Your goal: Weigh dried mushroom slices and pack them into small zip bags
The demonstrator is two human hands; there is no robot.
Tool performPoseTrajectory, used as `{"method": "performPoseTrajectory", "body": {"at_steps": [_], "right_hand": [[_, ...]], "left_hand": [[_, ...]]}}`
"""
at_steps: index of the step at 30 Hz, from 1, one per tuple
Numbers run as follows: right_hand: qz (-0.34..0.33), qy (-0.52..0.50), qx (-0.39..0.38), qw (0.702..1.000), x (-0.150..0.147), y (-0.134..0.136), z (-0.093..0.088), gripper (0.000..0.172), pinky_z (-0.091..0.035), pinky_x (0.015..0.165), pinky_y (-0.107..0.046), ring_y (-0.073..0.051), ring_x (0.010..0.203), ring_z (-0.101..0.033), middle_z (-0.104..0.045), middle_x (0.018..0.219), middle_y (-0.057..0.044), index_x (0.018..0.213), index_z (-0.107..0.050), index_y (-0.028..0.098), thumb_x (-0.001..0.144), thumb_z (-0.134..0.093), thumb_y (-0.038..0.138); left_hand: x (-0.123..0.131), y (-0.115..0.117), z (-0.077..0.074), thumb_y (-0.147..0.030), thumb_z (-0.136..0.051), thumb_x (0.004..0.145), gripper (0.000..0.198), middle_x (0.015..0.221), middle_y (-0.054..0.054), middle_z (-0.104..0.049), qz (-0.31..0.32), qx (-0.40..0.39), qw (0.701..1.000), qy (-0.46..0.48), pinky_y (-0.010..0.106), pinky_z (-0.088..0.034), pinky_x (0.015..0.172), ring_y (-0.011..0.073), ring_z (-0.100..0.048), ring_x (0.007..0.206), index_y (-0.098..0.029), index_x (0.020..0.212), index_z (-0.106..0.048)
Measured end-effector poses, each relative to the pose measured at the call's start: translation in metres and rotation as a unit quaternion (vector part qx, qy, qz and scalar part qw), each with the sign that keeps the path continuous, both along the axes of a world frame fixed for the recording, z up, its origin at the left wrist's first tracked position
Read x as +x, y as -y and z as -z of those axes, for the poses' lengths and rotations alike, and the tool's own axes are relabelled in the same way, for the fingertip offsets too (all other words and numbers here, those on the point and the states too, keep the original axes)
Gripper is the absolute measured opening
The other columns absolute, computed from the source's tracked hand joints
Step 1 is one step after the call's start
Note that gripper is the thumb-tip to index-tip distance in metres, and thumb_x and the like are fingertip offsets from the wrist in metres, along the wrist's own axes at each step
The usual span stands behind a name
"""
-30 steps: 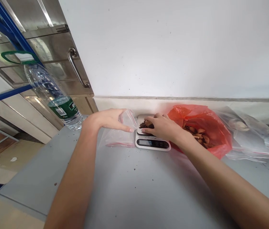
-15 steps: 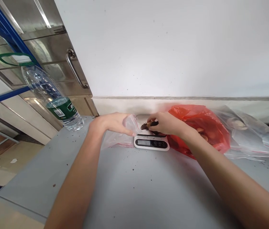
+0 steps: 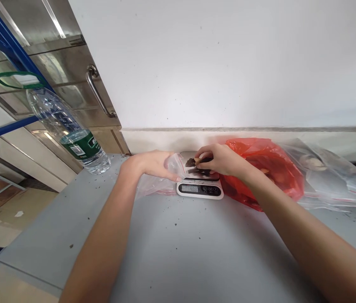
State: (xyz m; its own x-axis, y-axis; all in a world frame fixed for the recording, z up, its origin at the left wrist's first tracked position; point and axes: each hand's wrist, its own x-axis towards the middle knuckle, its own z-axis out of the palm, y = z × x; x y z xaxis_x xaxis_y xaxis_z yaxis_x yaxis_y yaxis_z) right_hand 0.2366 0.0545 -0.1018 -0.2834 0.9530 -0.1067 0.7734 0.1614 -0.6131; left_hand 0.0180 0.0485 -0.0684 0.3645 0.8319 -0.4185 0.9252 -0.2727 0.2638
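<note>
While both hands work over one scale, dark dried pieces hang at a clear bag's mouth.

One left hand pinches the thin, crinkled zip bag's lip, fingers closed on the film, holding it open just beside the scale's left edge. One right hand is clamped on a few wrinkled brown pieces above the flat steel platform. One glossy red bag slumps touching the scale's right side; clear bags lie beyond it. One ribbed plastic bottle with a green label stands on the speckled grey table.
</note>
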Motion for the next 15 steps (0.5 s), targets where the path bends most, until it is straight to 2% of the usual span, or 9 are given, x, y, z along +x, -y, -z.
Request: {"method": "performPoseTrajectory", "body": {"at_steps": [4,8,11,15], "right_hand": [[-0.003,-0.039,-0.004,0.999,0.006,-0.003,0.001,0.011,-0.057,0.077,-0.032,-0.021,0.081,-0.075,-0.082,0.095,-0.004,0.087,-0.071,0.022,0.086,-0.069,0.011],[-0.005,-0.13,-0.046,0.99,0.013,-0.005,0.002,0.01,-0.057,0.07,-0.031,-0.018,0.071,-0.071,-0.08,0.089,-0.004,0.087,-0.068,0.021,0.085,-0.069,0.011],[-0.007,-0.184,-0.075,0.98,0.016,-0.005,0.001,0.009,-0.058,0.067,-0.03,-0.019,0.075,-0.071,-0.078,0.088,-0.005,0.086,-0.067,0.02,0.083,-0.071,0.012],[-0.024,-0.169,-0.045,0.984,0.016,-0.001,-0.006,0.012,-0.057,0.07,-0.03,-0.021,0.084,-0.073,-0.079,0.093,-0.006,0.091,-0.07,0.02,0.081,-0.071,0.015]], "left_hand": [[0.0,-0.001,0.001,-0.073,-0.07,0.074,0.071,0.131,0.007,-0.07,0.007,-0.004,1.0,0.006,0.039,-0.054,0.087,0.0349,-0.067,0.112,-0.034,0.134,-0.061],[0.0,-0.001,0.002,-0.075,-0.069,0.074,0.072,0.132,0.006,-0.07,-0.003,-0.004,1.0,0.004,0.04,-0.054,0.088,0.0357,-0.066,0.113,-0.034,0.133,-0.061],[0.0,-0.001,0.002,-0.073,-0.069,0.076,0.07,0.132,0.006,-0.07,-0.001,-0.002,1.0,0.005,0.041,-0.053,0.092,0.0345,-0.066,0.112,-0.034,0.134,-0.06],[0.001,-0.001,0.002,-0.076,-0.069,0.074,0.072,0.128,0.007,-0.071,-0.002,0.005,1.0,0.016,0.039,-0.054,0.089,0.0346,-0.067,0.11,-0.031,0.13,-0.061]]}}
